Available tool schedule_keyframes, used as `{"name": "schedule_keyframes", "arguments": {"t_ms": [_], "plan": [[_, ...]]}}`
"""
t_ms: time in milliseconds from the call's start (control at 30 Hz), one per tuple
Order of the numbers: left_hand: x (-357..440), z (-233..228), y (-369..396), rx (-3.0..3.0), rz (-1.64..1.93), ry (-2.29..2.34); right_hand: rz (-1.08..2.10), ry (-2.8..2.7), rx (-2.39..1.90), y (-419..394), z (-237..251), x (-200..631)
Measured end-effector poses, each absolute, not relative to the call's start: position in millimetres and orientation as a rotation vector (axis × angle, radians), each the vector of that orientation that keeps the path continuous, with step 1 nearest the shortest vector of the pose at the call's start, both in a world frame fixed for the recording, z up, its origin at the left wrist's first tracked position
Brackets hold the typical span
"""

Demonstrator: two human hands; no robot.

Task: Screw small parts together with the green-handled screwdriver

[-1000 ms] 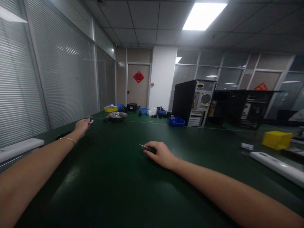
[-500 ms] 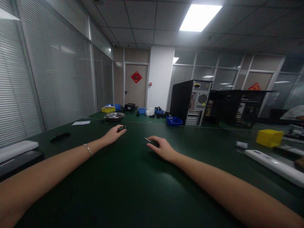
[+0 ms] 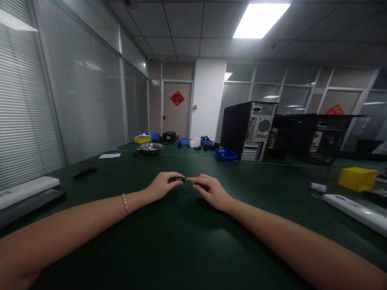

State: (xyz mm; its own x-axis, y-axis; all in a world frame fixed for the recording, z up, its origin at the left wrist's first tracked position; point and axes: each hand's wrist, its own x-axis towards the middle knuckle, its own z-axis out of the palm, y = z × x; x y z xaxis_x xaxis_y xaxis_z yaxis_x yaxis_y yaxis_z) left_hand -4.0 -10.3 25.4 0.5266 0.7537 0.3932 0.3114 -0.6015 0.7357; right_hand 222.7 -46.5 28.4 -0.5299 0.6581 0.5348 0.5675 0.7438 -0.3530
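Note:
Over the middle of the dark green table (image 3: 169, 241) my two hands meet. My left hand (image 3: 165, 186) pinches a small dark part (image 3: 179, 179) between thumb and fingers. My right hand (image 3: 211, 191) is closed on a small screwdriver (image 3: 198, 184) with a black handle. Its thin metal tip points left and reaches the dark part. Both forearms rest low over the table top.
A sheet of paper (image 3: 109, 156), a black object (image 3: 84, 172) and a white bar (image 3: 27, 190) lie at the left. A steel bowl (image 3: 150, 148), blue and yellow bins (image 3: 226, 154) and open computer towers (image 3: 249, 131) stand behind. A yellow box (image 3: 357, 178) sits at the right.
My left hand let go of the paper at the far left, picked up a small dark part and brought it to the screwdriver tip. My right hand stayed nearly in place.

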Motion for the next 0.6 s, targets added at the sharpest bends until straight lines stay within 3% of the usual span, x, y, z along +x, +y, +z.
{"name": "schedule_keyframes", "arguments": {"t_ms": [600], "plan": [[-12.9, 15.6, -10.4, 2.271, 1.023, 0.825, 0.13, -2.271, -0.971, -36.5, 11.6, 213.4]]}}
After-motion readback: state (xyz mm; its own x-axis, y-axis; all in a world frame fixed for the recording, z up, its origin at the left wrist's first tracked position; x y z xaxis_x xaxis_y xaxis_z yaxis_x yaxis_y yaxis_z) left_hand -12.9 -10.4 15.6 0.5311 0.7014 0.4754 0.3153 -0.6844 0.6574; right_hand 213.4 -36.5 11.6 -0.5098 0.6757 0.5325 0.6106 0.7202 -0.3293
